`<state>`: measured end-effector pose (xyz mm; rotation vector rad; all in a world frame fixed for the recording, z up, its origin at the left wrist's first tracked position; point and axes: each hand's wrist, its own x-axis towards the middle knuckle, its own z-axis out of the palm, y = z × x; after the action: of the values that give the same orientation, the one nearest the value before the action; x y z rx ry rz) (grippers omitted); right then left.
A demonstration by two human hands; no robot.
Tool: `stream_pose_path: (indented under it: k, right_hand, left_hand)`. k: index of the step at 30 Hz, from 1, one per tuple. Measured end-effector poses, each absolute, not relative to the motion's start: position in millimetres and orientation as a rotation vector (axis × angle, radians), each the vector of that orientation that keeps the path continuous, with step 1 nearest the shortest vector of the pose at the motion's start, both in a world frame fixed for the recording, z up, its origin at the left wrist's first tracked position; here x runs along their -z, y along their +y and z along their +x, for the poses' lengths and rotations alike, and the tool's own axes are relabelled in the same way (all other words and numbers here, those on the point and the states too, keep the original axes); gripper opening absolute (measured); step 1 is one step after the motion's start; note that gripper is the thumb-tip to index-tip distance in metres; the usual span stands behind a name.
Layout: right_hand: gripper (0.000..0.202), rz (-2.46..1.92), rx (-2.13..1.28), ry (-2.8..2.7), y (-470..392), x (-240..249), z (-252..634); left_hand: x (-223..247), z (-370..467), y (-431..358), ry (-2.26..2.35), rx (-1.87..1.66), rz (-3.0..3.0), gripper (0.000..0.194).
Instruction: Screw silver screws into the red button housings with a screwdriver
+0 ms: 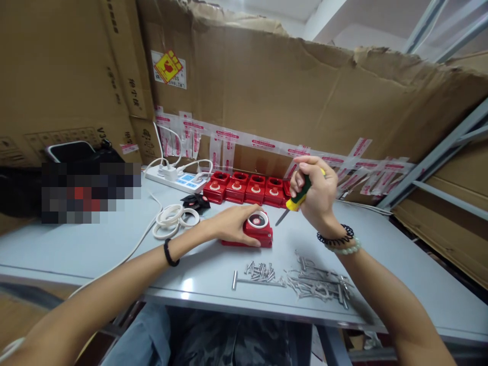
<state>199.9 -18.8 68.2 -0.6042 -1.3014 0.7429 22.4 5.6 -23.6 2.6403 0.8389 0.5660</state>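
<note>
My left hand (240,226) is wrapped over a red box-shaped housing (266,236) lying on the table, thumb along its near side. A white ring (258,219) with a dark round centre sits on the housing's top. In my right hand (316,190), raised at the right, is a screwdriver (299,198) with a green and yellow handle. Its blade slants down to the left, and the tip looks just beside the housing's right end. Whether the tip touches the housing I cannot tell. The far side of the housing is hidden by my left hand.
Several red housings (236,189) stand in a row behind. White rings (168,221), black packets (196,202) and a power strip (179,178) with cables lie left. Loose screws (261,271), T-handled tools (235,280) and other metal parts (312,284) are near the front edge. Cardboard (267,91) walls the back.
</note>
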Motion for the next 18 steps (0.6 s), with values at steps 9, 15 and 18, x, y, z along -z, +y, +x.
stream_pose_path:
  k: [9,15,18]
  right_hand:
    - [0.004,-0.725,-0.852,-1.259,-16.4,-42.0,196.5]
    - [0.003,-0.666,-0.876,-1.226,-15.1,-41.9,197.0]
    - [0.003,-0.677,-0.862,-1.206,-14.6,-39.9,197.0]
  left_hand:
    - [25.0,28.1,5.2,0.784,-0.62,2.57,0.068]
    - [24.9,28.6,4.9,0.783,-0.622,2.553,0.068]
    - [25.0,29.1,4.9,0.78,-0.621,2.554,0.067]
